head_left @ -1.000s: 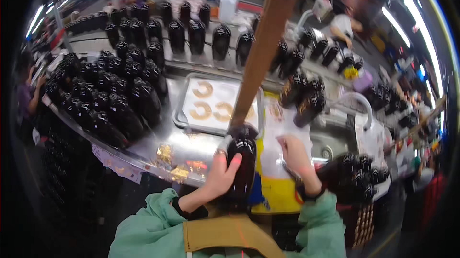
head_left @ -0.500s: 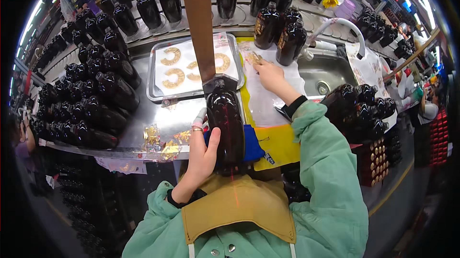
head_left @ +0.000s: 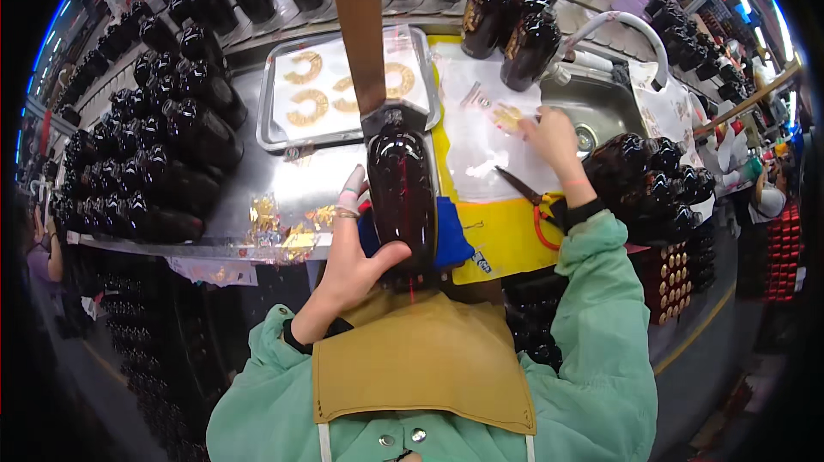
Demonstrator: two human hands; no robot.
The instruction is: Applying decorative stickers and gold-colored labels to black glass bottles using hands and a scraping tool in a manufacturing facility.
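Note:
A glossy dark bottle with reddish glints stands in front of me against a blue cloth. My left hand is beside it, index finger stretched up and thumb spread against the bottle's lower left side. The index finger is wrapped in pale tape; the other fingers are partly hidden. Over the white sheet on the right, my right hand has its fingertips pinched at the edge of a gold decal. Scissors with orange-and-black handles lie beneath my right wrist.
Four gold C-shaped pieces lie on a lined metal tray, behind a brown upright bar. Many dark bottles crowd the left; more bottles stand right. A sink with a white tap is at right. Gold scraps litter the front edge.
My right hand has shifted right and nearer, with the gold decal now at its fingertips farther right on the sheet. The scissors have come into fuller view. My left hand stays beside the bottle.

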